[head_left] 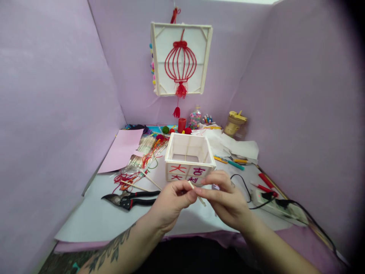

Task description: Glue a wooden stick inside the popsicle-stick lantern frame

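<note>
In front of me my left hand [178, 196] pinches a short pale wooden stick [202, 201] between thumb and fingertips. My right hand [228, 199] meets the same stick from the other side, fingertips pressed against it and the other fingers bent. Just beyond both hands stands a white box-shaped lantern frame [169, 166] with an open top and red and purple characters on its front; its lower right corner is partly covered by my right fingers. Black-handled pruning shears [128, 199] lie left of my left hand, beside two loose thin sticks [149, 179].
A finished lantern [159, 57] hangs at the back. On the left are pink paper [122, 148], bundled sticks [146, 145] and coloured yarn [125, 182]. A power strip [281, 207] with cables, red markers [266, 182] and a teal pen [235, 164] lie right. A pompom jar [195, 118] stands behind.
</note>
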`<state>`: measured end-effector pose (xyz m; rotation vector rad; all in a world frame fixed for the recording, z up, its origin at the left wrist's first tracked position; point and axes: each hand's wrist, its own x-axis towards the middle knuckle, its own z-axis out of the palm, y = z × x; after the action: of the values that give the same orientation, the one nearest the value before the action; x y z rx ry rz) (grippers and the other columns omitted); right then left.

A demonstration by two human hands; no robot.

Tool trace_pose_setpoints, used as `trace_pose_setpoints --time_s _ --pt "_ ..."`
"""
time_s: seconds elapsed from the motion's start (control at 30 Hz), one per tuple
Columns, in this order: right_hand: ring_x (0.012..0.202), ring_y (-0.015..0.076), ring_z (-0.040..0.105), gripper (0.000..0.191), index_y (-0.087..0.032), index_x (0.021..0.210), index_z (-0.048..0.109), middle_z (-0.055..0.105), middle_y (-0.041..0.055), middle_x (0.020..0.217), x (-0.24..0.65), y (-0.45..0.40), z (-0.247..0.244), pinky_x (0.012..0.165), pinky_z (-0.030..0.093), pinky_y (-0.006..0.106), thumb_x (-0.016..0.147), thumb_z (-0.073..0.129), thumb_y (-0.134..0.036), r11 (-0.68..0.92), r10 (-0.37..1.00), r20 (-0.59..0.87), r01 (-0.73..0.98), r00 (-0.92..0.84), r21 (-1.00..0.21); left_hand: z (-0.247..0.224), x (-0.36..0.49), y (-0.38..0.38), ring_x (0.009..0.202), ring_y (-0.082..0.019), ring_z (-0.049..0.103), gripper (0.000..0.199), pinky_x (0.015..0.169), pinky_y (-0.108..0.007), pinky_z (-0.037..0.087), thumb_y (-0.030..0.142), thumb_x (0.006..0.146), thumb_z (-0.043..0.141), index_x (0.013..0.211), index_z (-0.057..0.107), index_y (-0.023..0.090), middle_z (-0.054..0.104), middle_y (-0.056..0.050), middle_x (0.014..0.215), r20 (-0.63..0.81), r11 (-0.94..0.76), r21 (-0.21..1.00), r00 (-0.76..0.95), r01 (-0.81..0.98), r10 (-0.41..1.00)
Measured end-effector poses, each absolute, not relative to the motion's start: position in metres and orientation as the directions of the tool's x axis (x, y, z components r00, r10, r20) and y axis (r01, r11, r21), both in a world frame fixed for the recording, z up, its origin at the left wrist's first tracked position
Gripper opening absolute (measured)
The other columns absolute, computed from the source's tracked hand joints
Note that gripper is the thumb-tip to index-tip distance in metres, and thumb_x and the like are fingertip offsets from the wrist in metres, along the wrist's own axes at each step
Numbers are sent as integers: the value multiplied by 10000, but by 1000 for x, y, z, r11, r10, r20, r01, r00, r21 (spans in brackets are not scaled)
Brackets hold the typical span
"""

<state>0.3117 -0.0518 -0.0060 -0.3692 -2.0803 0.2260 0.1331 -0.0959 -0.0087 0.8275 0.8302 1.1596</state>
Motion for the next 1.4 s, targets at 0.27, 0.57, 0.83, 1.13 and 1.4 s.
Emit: trace_pose_setpoints --time_s 0.27,0.57,0.83,1.13,1.4 --pt "988 176 568 324 -290 1161 682 577 49 1019 308 -50 -8 840 507 367 921 580 -98 910 385 783 63 -488 -409 -14 136 -96 559 -62 316 468 559 -243 221 491 579 906 686 605 149 464 58 626 -138 226 839 207 -495 968" --pt "902 184 564 251 -291 1043 721 592 38 934 297 -55 -8 780 504 364 884 642 -113 923 365 856 24 -366 -383 -15 138 -100 516 -36 243 608 484 -242 90 505 476 943 725 505 164 419 68 643 -226 386 746 338 -544 914" --pt "956 197 541 240 -230 995 737 602 41 943 306 -52 -12 775 514 357 815 693 -79 984 174 913 101 -370 -146 -19 137 -102 506 -27 198 633 456 -222 71 476 515 940 731 426 175 348 96 610 -251 529 703 529 -476 810" --pt "927 182 555 178 -186 978 713 601 30 937 314 -56 3 766 550 332 845 654 -82 985 51 907 172 -417 23 -20 141 -104 521 -28 160 668 439 -211 43 513 497 936 766 429 171 314 99 619 -208 549 711 615 -439 761" --pt "910 172 562 133 -153 946 705 642 48 877 317 -52 24 778 555 324 925 576 -126 999 -30 830 10 -557 43 -14 140 -105 501 -32 167 587 418 -204 60 340 509 939 734 419 186 322 107 588 -299 599 723 627 -344 720"
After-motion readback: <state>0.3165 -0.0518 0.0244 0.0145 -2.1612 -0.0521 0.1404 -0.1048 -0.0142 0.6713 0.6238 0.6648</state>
